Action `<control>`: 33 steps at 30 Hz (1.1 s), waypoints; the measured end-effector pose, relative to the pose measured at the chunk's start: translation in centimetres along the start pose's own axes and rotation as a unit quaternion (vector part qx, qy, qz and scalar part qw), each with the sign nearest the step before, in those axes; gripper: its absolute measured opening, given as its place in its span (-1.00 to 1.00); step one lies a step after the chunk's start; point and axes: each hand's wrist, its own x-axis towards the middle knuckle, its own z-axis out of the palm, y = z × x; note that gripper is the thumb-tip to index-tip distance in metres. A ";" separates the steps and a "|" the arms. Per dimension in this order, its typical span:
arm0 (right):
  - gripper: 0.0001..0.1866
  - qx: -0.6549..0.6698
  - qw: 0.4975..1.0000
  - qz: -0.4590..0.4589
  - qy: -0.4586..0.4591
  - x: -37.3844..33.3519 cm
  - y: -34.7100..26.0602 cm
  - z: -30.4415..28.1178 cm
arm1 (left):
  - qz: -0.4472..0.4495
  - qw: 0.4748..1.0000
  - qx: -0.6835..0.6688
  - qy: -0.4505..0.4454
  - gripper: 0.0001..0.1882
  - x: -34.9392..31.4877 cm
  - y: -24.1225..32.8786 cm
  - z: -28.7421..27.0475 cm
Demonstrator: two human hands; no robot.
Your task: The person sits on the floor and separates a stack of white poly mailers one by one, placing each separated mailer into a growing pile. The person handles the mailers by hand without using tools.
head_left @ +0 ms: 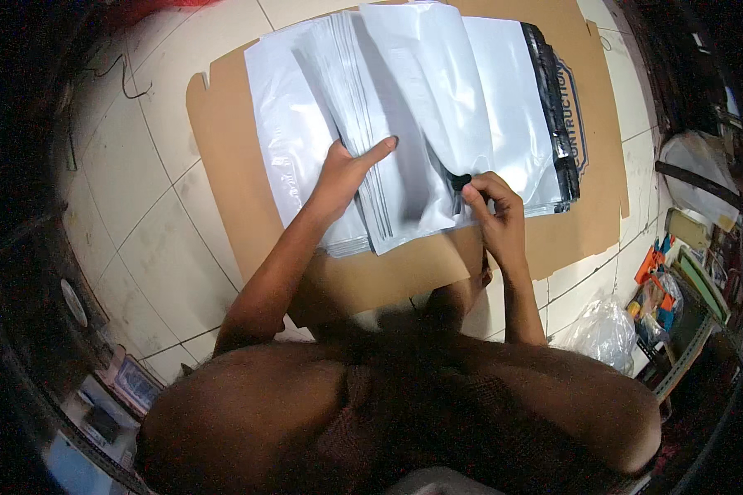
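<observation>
A pile of white plastic mailing bags (516, 107) lies across a flat sheet of brown cardboard (221, 165), and black strips edge the bags on the right side. My left hand (343, 177) is closed around a raised bundle of the bags, thumb on top and fingers hidden underneath. The upper bag curls over toward the right. At its near corner, my right hand (499, 216) pinches a dark edge between thumb and fingertips. More white bags stay flat to the left, under the bundle.
The cardboard rests on white floor tiles (153, 239). A clear plastic bag (607, 330) sits at the lower right, close to a cluttered metal shelf (685, 355) with orange and blue items. My bent knees fill the lower part of the view.
</observation>
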 end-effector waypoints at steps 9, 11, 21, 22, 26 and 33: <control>-0.90 0.110 0.990 0.090 0.024 0.5 0.3 0.1 | -0.006 1.000 -0.027 0.003 -0.34 0.2 0.2 -0.3; -0.86 0.240 0.957 0.140 0.088 0.2 4.1 -2.6 | 0.005 1.000 0.017 0.008 -0.39 0.3 0.1 0.3; -0.47 -0.139 0.976 -0.122 0.111 -1.8 -1.2 -0.7 | 0.023 0.997 0.069 0.022 -0.52 0.5 -0.1 -0.1; -0.38 -0.241 0.946 -0.218 0.010 -0.9 -2.8 0.7 | 0.025 0.998 0.055 0.011 -0.51 0.6 -0.3 -0.1; -0.19 -0.364 0.921 -0.140 0.013 0.0 -1.3 1.9 | 0.031 0.999 0.036 0.023 -0.49 0.2 0.1 0.4; -0.18 -0.194 0.958 -0.035 0.209 -0.4 2.8 -2.1 | 0.020 0.998 0.063 0.023 -0.47 0.4 -0.2 0.5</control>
